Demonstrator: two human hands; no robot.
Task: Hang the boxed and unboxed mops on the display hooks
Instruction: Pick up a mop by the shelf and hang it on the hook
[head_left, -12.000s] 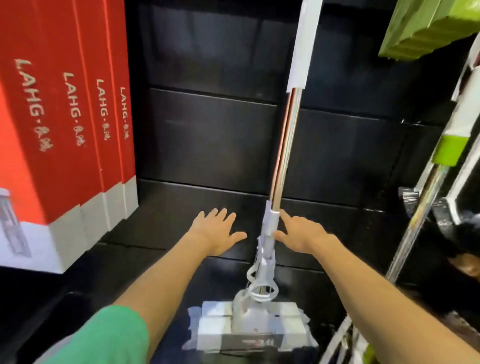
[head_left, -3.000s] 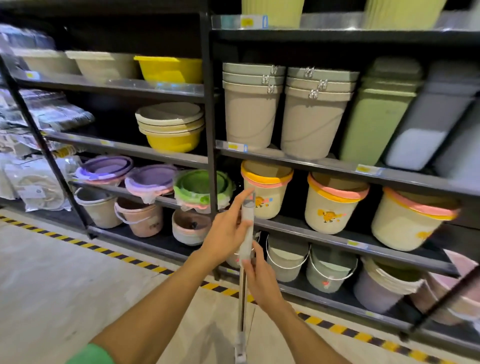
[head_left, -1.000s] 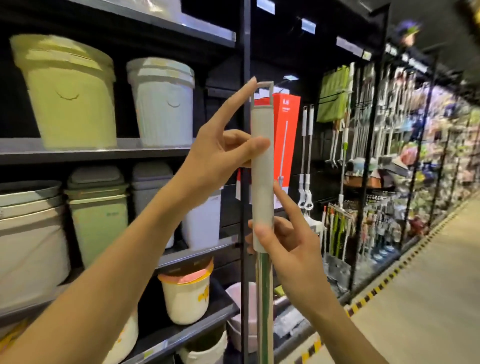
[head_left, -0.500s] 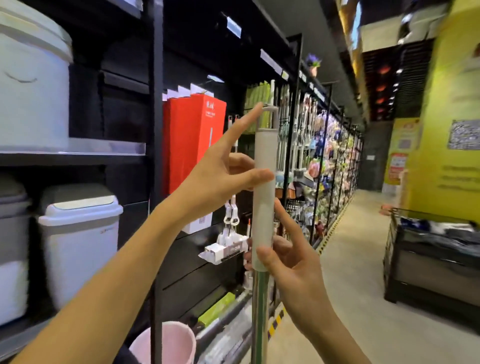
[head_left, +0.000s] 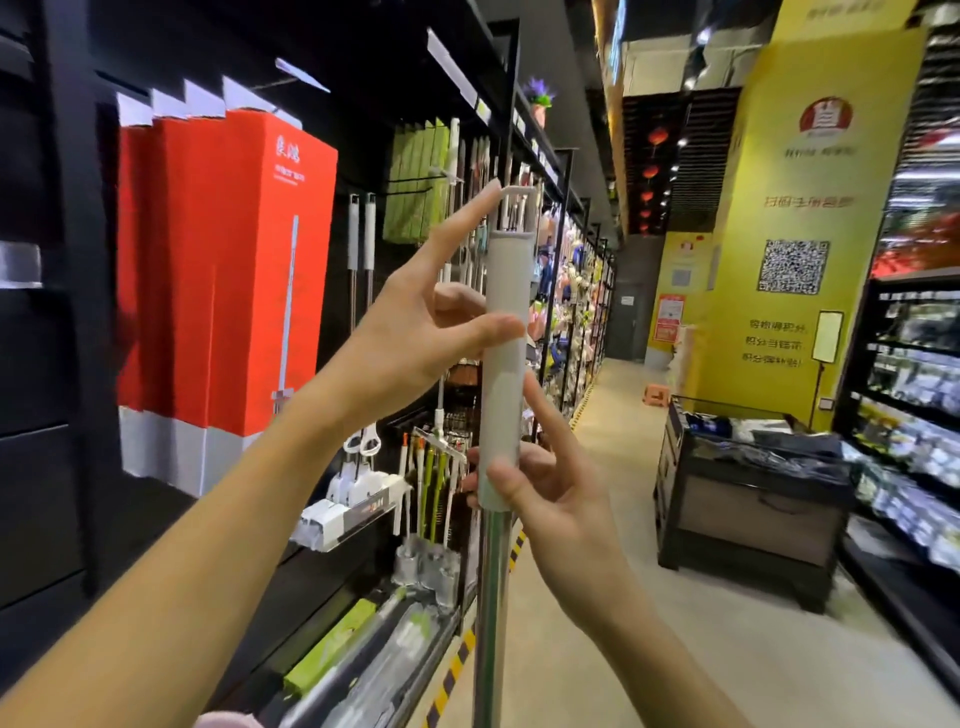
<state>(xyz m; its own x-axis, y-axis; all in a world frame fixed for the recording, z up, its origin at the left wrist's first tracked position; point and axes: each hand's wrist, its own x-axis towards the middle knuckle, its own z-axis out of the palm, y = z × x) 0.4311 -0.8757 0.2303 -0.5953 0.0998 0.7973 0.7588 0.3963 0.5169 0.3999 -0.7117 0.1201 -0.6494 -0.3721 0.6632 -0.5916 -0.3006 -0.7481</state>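
Mop: the grey foam-gripped, steel-shafted mop handle (head_left: 503, 364) is held upright, near centre.
Left hand (head_left: 415, 332): the grip is pinched; forefinger at the top loop.
Right hand (head_left: 540, 488): the grip's lower end is pinched.
Hooks: left, far of the loop.

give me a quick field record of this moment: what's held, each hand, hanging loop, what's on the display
held: mop handle, upright, grey grip above a metal pole
left hand: grips the upper grip, forefinger touching the hanging loop
right hand: pinches the grip's lower end
loop: not on any hook yet
display: red boxes and unboxed mops hanging at left
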